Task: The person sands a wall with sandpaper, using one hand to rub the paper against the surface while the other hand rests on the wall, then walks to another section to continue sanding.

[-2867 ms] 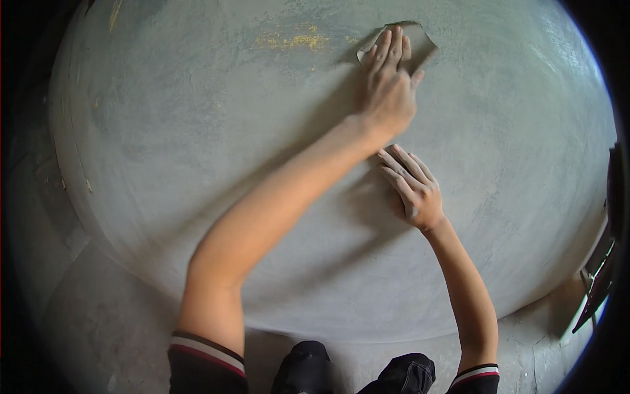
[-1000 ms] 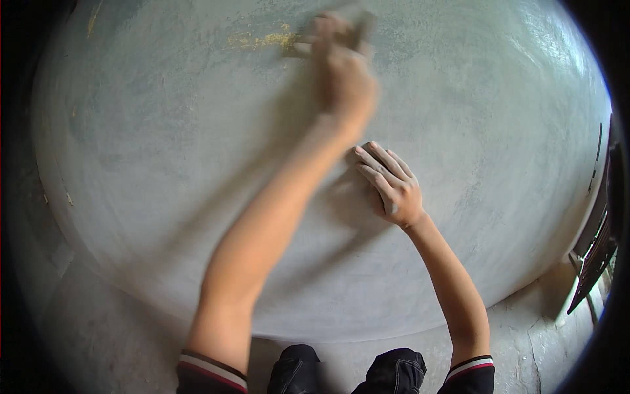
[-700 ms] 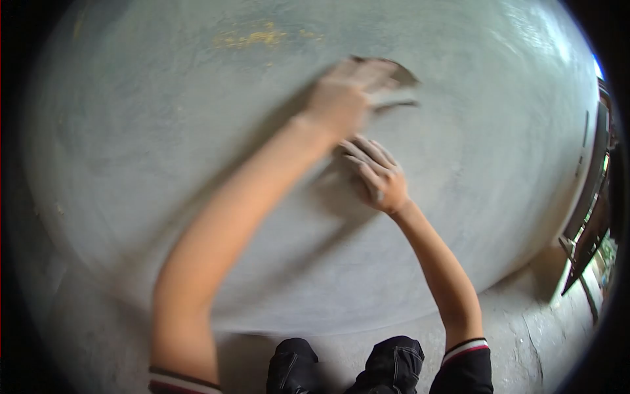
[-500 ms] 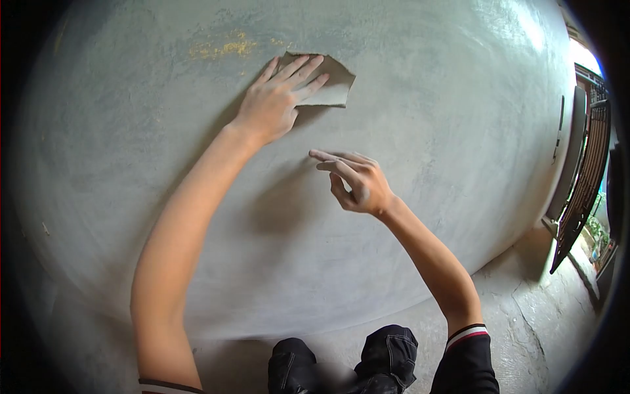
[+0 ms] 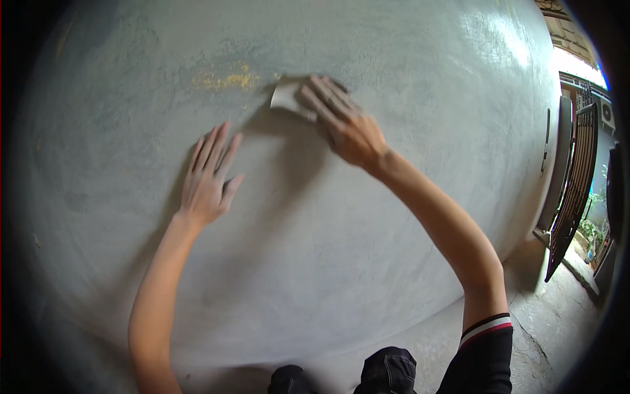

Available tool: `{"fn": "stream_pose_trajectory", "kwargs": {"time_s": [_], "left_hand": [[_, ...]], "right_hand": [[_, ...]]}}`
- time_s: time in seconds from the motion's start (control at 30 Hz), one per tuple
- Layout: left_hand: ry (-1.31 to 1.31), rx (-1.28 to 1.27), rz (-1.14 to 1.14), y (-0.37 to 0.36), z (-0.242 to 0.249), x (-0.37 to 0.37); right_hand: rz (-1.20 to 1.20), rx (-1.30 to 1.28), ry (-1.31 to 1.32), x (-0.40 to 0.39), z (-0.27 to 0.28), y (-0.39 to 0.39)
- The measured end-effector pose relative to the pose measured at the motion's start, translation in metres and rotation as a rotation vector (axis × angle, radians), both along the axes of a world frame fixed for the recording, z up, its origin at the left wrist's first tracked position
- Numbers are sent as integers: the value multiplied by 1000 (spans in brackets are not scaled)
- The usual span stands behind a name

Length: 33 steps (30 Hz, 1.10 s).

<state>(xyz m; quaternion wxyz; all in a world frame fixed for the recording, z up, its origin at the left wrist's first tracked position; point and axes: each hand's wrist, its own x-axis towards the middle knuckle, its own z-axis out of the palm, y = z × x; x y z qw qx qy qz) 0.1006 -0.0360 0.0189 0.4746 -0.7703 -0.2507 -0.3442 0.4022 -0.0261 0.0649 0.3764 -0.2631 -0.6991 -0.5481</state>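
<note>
My right hand (image 5: 344, 123) lies over a piece of greyish paper (image 5: 287, 97), pressing it flat on the grey wall (image 5: 367, 230). The fingers point up and left and are slightly blurred; the paper's left part shows beyond them. Lower and to the left, my left hand (image 5: 209, 177) rests at the wall with its fingers spread and nothing in it. A yellow patch (image 5: 226, 80) marks the wall above my left hand, left of the paper.
At the right edge stands a dark slatted gate (image 5: 574, 190), with green plants (image 5: 592, 230) behind it. The cracked concrete floor (image 5: 541, 328) shows at the lower right. My dark-clad knees (image 5: 388, 371) are at the bottom.
My left hand has let go of the paper and moved down and left. My right hand has moved up onto the paper. The view has shifted slightly.
</note>
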Motion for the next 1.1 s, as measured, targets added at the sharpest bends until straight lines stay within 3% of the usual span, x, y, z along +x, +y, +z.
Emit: {"fn": "stream_pose_trajectory", "kwargs": {"time_s": [0.07, 0.13, 0.23, 0.27, 0.33, 0.4, 0.43, 0.47, 0.53, 0.6, 0.67, 0.73, 0.77, 0.8, 0.87, 0.93, 0.97, 1.03, 1.07, 1.1], "left_hand": [[-141, 26, 19, 16, -13, -13], [-132, 51, 36, 20, -6, -13], [-143, 49, 44, 19, -11, -17], [-145, 61, 18, 19, -12, -17], [-137, 69, 11, 18, -14, -16], [-157, 117, 17, 18, -14, -13], [-156, 117, 29, 18, -12, -13], [-147, 98, 47, 15, -15, -14], [-127, 92, 54, 16, -18, -15], [-133, 113, 51, 17, -14, -15], [-124, 115, 59, 17, -13, -15], [-128, 124, 46, 19, -14, -16], [-139, 124, 30, 20, -15, -14], [-136, 112, 30, 21, -18, -12], [-129, 135, 62, 22, -16, -15], [-150, 119, 28, 18, -18, -15], [-139, 127, 21, 17, -16, -16], [-135, 140, 6, 17, -17, -13], [-131, 133, 2, 17, -18, -12], [-142, 135, 5, 17, -16, -12]], "right_hand": [[-75, 125, 116, 0, 51, 2], [22, 171, 383, 1, 97, 17], [78, -20, 375, -4, 52, 29], [118, 34, 295, -14, 4, 21], [51, -131, 212, -27, -60, -15], [0, -211, 165, -5, -31, -16], [-62, 71, 143, 5, 6, -5], [-35, -178, 334, 23, 44, -3], [-23, 28, 501, 27, 79, 18], [38, 165, 358, 7, 23, 23], [-1, -34, 71, 1, -29, -12], [-351, 61, -184, 47, 24, 0], [-315, 267, -79, 74, 65, 18], [-73, 163, 263, 81, 96, 5], [-282, -239, 597, 60, 87, -7], [-256, 210, 23, 55, 22, 14], [-264, 216, 17, 48, 5, 2], [-66, -62, -194, 38, -14, -19], [-96, -97, -68, 42, 4, -23], [-60, -174, 231, 48, 39, -17]]}}
